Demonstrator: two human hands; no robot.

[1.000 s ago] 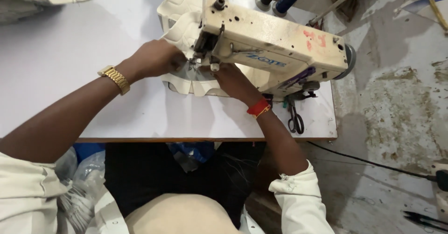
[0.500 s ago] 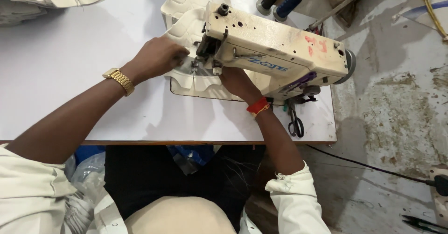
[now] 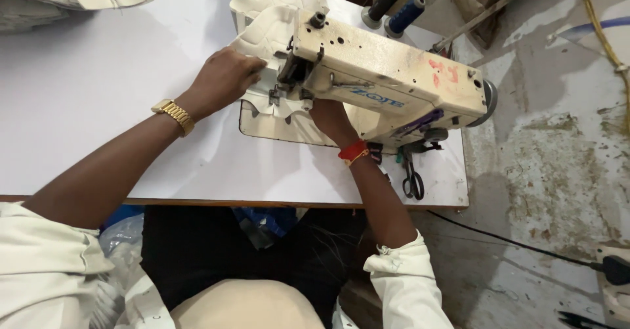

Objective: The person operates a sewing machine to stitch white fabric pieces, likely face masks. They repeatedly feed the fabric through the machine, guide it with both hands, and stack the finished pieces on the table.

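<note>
Quilted cream panel (image 3: 275,23) farther past needle.

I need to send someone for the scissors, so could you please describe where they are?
Find the cream sewing machine on the white table. The scissors lie just below its right end, near the table's front edge, beside the right hand's wrist; their dark looped handles set them apart.

Garment workshop; industrial sewing machine (image 3: 387,83), thread cones (image 3: 394,7), scissors (image 3: 413,181), rough stained floor (image 3: 558,171)
</note>
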